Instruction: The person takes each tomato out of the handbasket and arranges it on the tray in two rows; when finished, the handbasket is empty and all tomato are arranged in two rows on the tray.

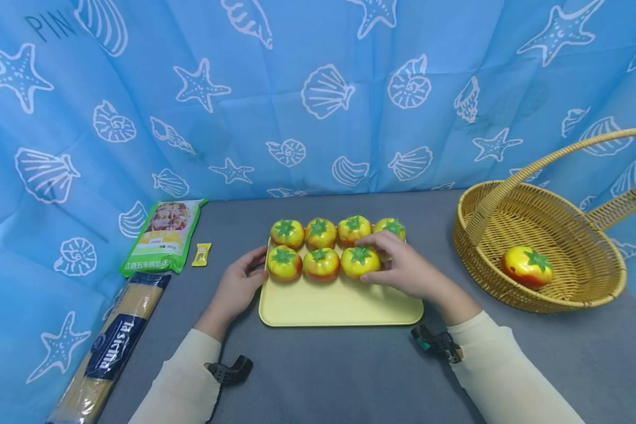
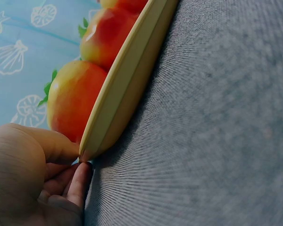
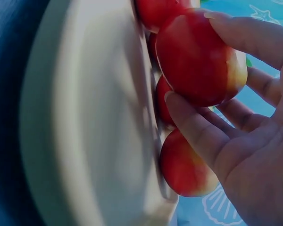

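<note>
A pale yellow tray [image 1: 339, 306] lies on the grey table, bearing two rows of several red-and-yellow tomatoes [image 1: 320, 233] with green leafy tops. My left hand [image 1: 238, 287] is at the tray's left side. In the left wrist view, its thumb and fingers pinch the tray's rim [image 2: 113, 94] at a corner. My right hand [image 1: 405, 265] grips the rightmost tomato [image 1: 360, 261] of the front row, thumb and fingers around its sides. The right wrist view has this tomato [image 3: 198, 56] between the fingertips, with other tomatoes behind it. The hand partly covers the back-right tomato [image 1: 390, 226].
A wicker basket [image 1: 469, 253] with a tall handle stands at the right, one tomato [image 1: 527, 267] inside it. To the left lie a green food packet [image 1: 164, 235], a small yellow sachet [image 1: 201, 254] and a pack of pasta [image 1: 113, 347]. A blue patterned curtain [image 1: 275, 106] hangs behind.
</note>
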{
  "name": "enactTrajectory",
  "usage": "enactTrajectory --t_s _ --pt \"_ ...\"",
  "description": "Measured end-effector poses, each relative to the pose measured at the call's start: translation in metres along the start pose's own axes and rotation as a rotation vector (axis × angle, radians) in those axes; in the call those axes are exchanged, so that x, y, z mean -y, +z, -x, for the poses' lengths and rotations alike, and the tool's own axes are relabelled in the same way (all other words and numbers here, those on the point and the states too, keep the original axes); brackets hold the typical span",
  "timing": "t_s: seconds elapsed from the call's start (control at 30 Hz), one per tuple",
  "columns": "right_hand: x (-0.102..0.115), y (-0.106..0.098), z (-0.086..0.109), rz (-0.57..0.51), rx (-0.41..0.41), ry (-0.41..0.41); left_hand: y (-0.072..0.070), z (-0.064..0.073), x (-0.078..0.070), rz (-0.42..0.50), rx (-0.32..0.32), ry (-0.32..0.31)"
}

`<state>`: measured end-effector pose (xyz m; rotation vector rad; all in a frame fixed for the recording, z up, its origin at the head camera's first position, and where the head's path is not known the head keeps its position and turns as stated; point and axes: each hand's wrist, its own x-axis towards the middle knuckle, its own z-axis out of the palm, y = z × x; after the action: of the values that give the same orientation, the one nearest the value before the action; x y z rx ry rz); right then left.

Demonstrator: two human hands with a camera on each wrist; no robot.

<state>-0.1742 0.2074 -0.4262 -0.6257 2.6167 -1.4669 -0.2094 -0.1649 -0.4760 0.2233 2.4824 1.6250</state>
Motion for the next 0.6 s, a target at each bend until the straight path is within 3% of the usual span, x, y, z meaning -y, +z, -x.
enactTrajectory --t_s 0.23,0.6 --pt "-0.0061 0.0052 -0.0021 0.121 0.005 -0.037 -0.0003 0.0006 -0.0001 -0.007 -0.003 0.01" --pt "-0.0077 0.0089 -0.0031 0.183 -0.007 -0.017 -0.0003 0.0005 0.0018 -0.009 0.0 0.025"
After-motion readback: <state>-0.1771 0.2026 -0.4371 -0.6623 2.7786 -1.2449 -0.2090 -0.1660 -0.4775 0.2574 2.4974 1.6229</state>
